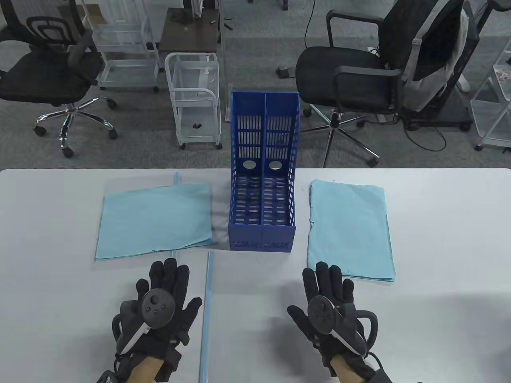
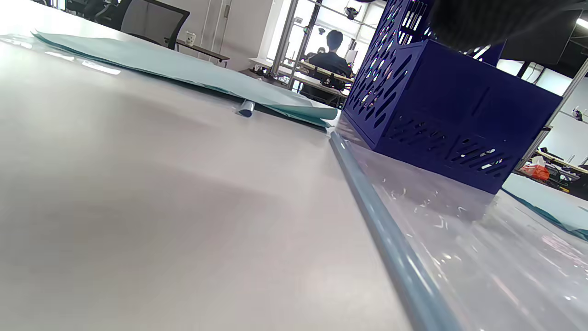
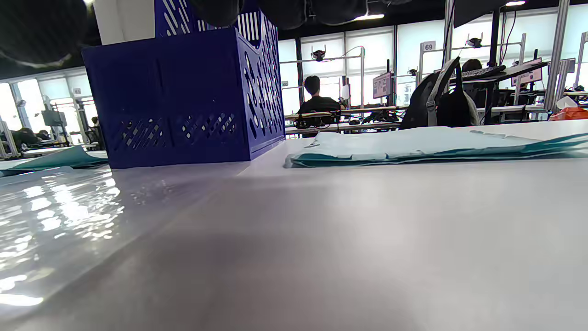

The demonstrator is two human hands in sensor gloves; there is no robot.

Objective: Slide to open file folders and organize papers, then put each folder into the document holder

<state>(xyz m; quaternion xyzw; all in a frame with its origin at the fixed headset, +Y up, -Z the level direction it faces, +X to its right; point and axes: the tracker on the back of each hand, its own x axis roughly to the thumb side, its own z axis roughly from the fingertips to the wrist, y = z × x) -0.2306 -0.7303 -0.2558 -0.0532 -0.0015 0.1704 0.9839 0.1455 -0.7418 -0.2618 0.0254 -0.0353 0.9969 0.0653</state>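
Table view: holder [image 1: 261,235] beyond hands.

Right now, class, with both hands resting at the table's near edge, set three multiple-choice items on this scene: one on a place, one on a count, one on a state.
1. Where does the blue document holder stand?
A. between the two paper stacks
B. left of both stacks
C. on a chair

2. How many compartments has it?
A. one
B. two
C. four

3. What do the left hand and right hand hold?
A. a folder each
B. one sheet together
C. nothing; fingers spread flat

Key: 1 A, the left paper stack and right paper stack flank it; 2 B, one divider splits it; 3 C, both lie open on the table.
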